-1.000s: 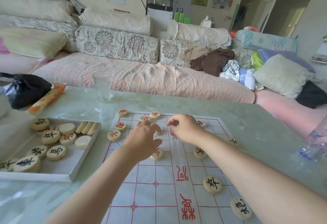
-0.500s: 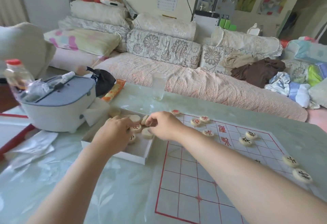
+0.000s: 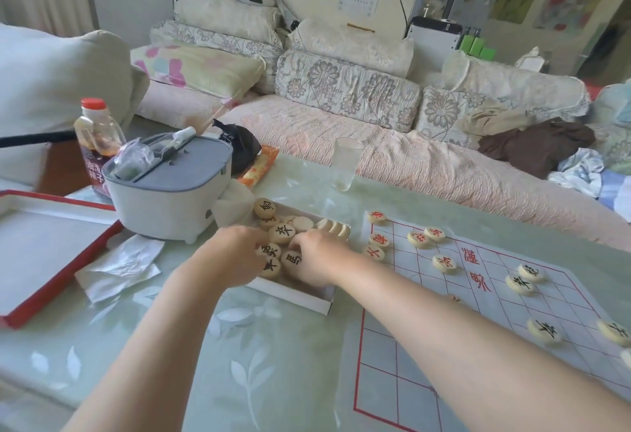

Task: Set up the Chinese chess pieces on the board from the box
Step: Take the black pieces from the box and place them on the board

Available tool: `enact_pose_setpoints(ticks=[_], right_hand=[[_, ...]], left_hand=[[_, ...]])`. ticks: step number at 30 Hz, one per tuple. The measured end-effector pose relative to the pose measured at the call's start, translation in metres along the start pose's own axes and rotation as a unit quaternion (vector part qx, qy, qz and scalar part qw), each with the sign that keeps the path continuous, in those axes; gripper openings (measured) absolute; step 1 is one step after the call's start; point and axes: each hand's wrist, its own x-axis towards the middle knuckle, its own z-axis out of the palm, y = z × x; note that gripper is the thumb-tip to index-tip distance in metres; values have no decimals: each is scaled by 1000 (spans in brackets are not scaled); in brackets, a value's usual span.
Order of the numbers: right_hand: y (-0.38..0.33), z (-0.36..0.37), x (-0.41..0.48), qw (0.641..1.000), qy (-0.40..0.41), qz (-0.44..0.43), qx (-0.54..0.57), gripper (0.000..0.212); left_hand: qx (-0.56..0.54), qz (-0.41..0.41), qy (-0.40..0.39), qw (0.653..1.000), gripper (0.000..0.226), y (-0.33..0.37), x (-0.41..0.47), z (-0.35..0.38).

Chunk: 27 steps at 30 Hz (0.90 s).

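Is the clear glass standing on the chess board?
No, the clear drinking glass stands on the pale green table, apart from the red-lined white board.

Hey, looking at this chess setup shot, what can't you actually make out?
Head view only:
1. Whether the left hand or right hand grips anything, and what lies under them: their backs cover that part of the box.
2. The board's right and near parts: cut off by the frame edges; the right forearm covers more.
3. The bottle label: partly behind the grey-lidded container, blurred.
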Motion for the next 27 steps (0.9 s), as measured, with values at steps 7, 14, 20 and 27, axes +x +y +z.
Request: enact_pose_setpoints(ticks=[7, 14, 20, 27], right_hand=[[17, -2, -13, 997, 44, -11, 66, 40], [52, -26, -43, 987, 92, 8, 129, 43], [100, -24, -88, 989, 62, 46, 127, 55], [153, -10, -156, 986, 43, 107, 122, 46]], left_hand=[[130, -20, -11, 991, 30, 14, -2, 6], [25, 9, 36, 999, 41, 30, 1, 8], [-111, 81, 26, 990, 40, 85, -10, 20], [-165, 122, -31, 978, 38, 160, -26, 51]])
